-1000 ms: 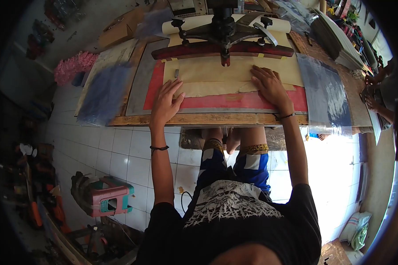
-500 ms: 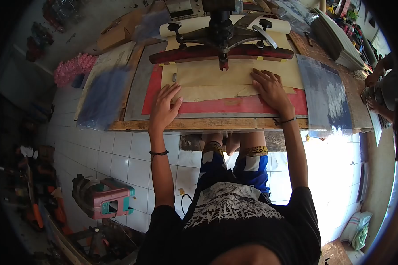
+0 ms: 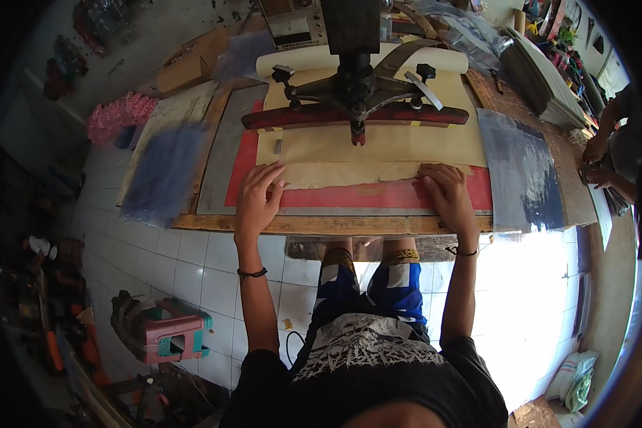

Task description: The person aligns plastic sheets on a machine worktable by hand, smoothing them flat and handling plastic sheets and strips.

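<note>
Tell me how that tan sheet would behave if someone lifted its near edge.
The tan sheet would probably flop, since it looks thin and lies flat over the red sheet. It might tear easily: its near edge looks ragged. Its far side may resist lifting, as small yellow tape-like pieces show beside the dark red bar.

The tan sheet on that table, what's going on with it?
A person has both bare hands at the near part of the tan sheet: the left hand towards its left end, the right hand towards its right. The sheet lies over a red sheet on the table. A dark red bar spans it farther back; I can't tell whether it presses down. Another person's hands show at the far right.
</note>
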A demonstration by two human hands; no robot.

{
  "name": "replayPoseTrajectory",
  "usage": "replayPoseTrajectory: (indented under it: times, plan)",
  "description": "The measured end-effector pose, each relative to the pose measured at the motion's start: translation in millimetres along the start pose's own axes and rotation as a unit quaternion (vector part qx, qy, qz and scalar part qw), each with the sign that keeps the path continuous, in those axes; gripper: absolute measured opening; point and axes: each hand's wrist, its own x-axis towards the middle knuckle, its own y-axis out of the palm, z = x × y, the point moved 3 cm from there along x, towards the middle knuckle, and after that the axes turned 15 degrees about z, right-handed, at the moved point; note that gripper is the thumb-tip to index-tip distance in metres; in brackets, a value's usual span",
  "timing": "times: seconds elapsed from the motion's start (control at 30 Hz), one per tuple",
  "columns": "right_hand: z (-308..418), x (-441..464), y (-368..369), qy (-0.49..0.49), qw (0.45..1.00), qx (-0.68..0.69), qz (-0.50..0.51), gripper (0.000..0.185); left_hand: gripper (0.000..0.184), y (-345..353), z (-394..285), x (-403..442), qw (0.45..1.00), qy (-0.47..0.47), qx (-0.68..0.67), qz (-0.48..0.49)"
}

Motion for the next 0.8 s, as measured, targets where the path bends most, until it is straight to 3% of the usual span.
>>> replayPoseTrajectory:
  times: [0.8]
  plan:
    - [21.4,-18.9,-9.2,-0.008,1.000,0.008,-0.024,0.013,0.020,-6.2,-4.6,-0.3,0.999,0.010,0.027,-0.045]
